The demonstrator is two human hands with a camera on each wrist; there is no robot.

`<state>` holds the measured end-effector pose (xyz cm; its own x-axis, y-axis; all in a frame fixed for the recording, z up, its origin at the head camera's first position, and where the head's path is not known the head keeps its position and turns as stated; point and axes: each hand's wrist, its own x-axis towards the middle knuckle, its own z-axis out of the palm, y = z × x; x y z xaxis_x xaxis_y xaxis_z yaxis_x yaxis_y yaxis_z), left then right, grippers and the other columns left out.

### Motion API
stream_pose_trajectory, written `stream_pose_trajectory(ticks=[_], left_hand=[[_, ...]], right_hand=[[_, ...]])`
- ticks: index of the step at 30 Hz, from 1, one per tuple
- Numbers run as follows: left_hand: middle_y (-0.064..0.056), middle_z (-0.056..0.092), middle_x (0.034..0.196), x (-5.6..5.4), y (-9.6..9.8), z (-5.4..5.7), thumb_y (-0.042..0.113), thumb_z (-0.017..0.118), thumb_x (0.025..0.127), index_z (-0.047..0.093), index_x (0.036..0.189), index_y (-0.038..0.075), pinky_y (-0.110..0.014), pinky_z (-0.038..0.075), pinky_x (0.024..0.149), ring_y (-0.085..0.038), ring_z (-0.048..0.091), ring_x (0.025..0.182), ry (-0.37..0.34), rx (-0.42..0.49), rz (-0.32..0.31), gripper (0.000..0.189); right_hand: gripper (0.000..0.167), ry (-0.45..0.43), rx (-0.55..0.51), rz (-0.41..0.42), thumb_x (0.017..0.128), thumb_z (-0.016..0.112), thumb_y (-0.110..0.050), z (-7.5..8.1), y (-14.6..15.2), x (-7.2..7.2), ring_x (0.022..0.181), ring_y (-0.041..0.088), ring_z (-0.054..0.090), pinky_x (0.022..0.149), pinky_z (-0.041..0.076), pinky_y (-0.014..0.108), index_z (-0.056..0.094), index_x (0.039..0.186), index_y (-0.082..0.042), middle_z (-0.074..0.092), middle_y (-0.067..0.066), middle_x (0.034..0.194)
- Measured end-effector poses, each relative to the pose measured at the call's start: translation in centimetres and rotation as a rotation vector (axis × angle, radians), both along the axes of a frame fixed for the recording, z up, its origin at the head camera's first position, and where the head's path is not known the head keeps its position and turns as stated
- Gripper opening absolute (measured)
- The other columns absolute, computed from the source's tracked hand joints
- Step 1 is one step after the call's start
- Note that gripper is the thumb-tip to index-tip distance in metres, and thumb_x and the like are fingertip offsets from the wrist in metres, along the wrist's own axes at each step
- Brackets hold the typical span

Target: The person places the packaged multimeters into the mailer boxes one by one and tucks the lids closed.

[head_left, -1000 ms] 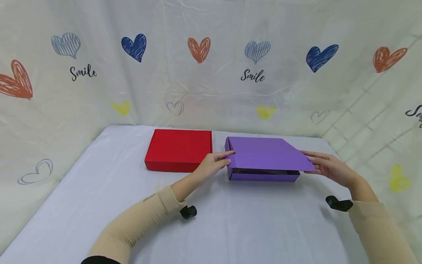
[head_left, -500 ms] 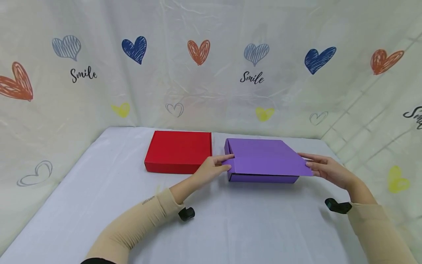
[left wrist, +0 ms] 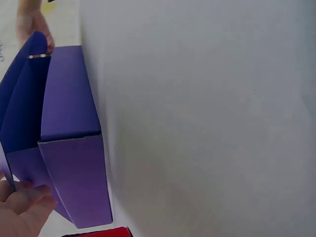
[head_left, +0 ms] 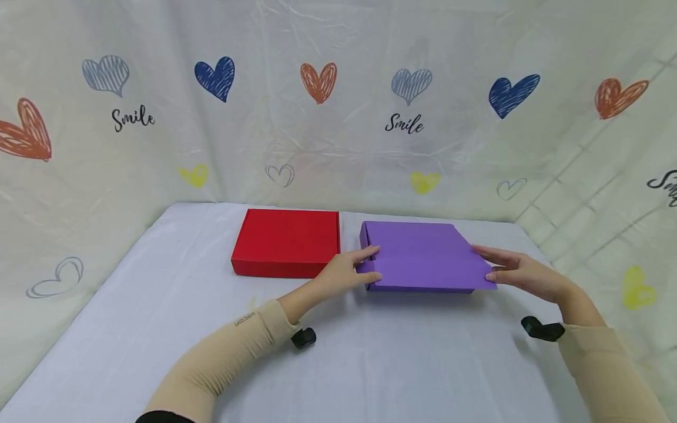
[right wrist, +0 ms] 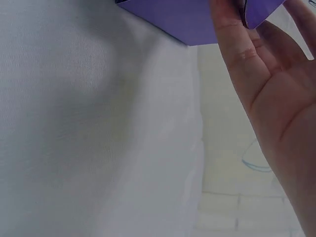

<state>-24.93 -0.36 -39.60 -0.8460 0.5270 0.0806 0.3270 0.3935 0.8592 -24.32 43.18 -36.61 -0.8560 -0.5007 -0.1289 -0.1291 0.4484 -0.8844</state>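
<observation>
A purple cardboard box (left wrist: 69, 98) lies on the table, its lid (head_left: 423, 249) lowered over it at a slight tilt. The left wrist view shows a gap under the lid with the dark blue-looking inside (left wrist: 29, 108). At the left front corner, my left hand (head_left: 338, 273) pinches the lid's side flap, thumb on its top. On the opposite side, my right hand (head_left: 520, 274) holds the lid's right corner, with the thumb at the front flap and fingers along the side edge. The right wrist view has a rounded flap tip (right wrist: 261, 11) between those fingers. The box's contents are hidden.
A closed red box (head_left: 288, 238) sits left of the purple one, right beside my left hand. White cloth (head_left: 412, 358) covers the table. Behind it hangs a pale curtain (head_left: 349, 135) printed with hearts and "Smile".
The lid has come down towards the box front, covering the dark opening and most of the front wall. Both hands have moved with it, the right one slightly inward.
</observation>
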Motion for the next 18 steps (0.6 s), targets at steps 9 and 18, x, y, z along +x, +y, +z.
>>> stream_pose_trajectory(ticks=[9, 18], left_hand=[[-0.004, 0.037, 0.162, 0.25, -0.08, -0.35, 0.027, 0.076, 0.095, 0.047, 0.155, 0.018, -0.044, 0.039, 0.115, -0.027, 0.033, 0.150, 0.055, -0.093, -0.046, 0.067], [-0.009, 0.038, 0.162, 0.28, -0.15, 0.08, 0.023, 0.078, 0.093, 0.046, 0.155, 0.015, -0.038, 0.044, 0.109, -0.027, 0.037, 0.148, 0.043, -0.180, -0.085, 0.070]], right_hand=[[0.069, -0.049, 0.047, -0.006, 0.100, 0.064, -0.006, -0.30, -0.46, -0.15, 0.123, 0.002, 0.056, 0.096, 0.043, 0.015, 0.033, 0.161, -0.012, 0.039, -0.026, 0.154], [0.071, -0.035, 0.121, -0.017, 0.098, 0.069, -0.012, -0.60, -0.71, 0.11, 0.123, -0.001, 0.054, 0.095, 0.043, 0.016, 0.036, 0.161, -0.015, 0.038, -0.023, 0.153]])
